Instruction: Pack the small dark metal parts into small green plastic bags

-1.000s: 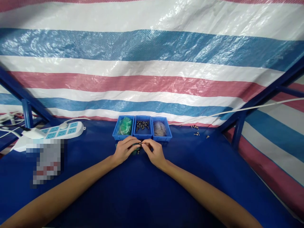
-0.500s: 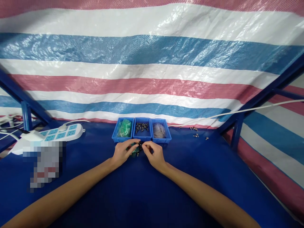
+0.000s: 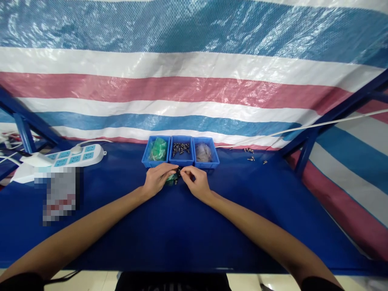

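My left hand (image 3: 157,178) and my right hand (image 3: 196,182) meet just in front of the three blue bins, fingertips pinched and almost touching. Whatever small piece they hold is hidden or too small to make out. Beneath and between them lie a green piece (image 3: 171,180), partly covered by the left hand, and small dark screw-like parts (image 3: 176,182). The left bin (image 3: 150,164) holds a green plastic bag (image 3: 159,149). Many dark screw-like parts (image 3: 181,148) lie in the middle bin (image 3: 189,161). A clear bag of greyish contents (image 3: 203,153) sits in the right bin (image 3: 209,165).
Several loose screw-like parts (image 3: 251,159) lie at the back right of the blue table (image 3: 182,234). A white power strip (image 3: 74,157) with plugs and a blurred-out item (image 3: 62,194) are on the left. A white cable (image 3: 291,130) crosses at right, before a striped sheet (image 3: 182,89).
The camera view has tipped downward, so the table's front edge and my lap now show. Both hands stay together at the same spot, with the left fingers a little more closed over.
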The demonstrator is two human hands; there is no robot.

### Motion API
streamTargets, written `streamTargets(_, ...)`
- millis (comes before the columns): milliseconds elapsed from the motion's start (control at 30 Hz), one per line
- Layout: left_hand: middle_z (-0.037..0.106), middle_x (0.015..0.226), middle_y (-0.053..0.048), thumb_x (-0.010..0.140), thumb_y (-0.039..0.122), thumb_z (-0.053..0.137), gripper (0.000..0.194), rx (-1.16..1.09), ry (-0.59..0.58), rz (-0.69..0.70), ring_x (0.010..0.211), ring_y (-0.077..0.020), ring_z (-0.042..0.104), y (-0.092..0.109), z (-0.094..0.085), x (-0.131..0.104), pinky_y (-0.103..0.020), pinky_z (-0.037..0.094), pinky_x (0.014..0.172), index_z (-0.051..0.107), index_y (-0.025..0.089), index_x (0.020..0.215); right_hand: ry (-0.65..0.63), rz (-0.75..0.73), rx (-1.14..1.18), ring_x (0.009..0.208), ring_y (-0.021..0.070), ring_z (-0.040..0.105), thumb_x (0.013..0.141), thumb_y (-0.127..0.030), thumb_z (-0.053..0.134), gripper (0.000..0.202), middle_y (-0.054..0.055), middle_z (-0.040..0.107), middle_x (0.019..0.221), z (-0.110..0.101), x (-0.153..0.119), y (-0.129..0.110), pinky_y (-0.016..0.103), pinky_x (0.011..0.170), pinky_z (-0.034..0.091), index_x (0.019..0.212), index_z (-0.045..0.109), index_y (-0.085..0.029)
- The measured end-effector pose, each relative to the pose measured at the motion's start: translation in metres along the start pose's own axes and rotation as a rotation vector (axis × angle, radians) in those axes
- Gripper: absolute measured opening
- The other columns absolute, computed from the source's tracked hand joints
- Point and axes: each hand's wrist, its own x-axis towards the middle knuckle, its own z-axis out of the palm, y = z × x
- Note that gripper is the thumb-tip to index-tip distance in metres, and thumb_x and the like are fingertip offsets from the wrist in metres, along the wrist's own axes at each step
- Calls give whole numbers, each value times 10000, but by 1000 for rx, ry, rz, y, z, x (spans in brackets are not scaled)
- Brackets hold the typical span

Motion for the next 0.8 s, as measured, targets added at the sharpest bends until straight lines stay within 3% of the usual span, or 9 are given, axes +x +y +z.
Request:
streamTargets(200, 726, 875, -48, 900, 275, 553, 184, 46, 15, -44, 739, -127, 689, -2, 3, -2, -207, 549, 692, 652, 160, 1006, 1, -9, -10, 554, 117, 490, 889, -320, 488, 212, 0, 553, 642, 0, 1, 0, 240, 585, 420, 863, 637, -171)
streamTargets(400, 717, 876, -60, 899, 222, 549, 141, 21, 5, 8, 844, -149, 679, -2, 3, 0, -240, 547, 772, 660, 150, 947, 45, -73, 21, 531, 107, 477, 884, -271, 513, 155, -18, 516, 623, 3, 0, 3, 232, 561, 419, 898, 629, -169)
streamTargets(800, 735, 844, -36, 898, 310, 555, 186, 35, 35, -49, 710, -125, 713, -5, 5, -5, -171, 554, 648, 628, 156, 971, 36, -125, -1, 544, 113, 481, 886, -292, 526, 176, -16, 512, 636, 6, 0, 8, 235, 557, 433, 983, 623, -182)
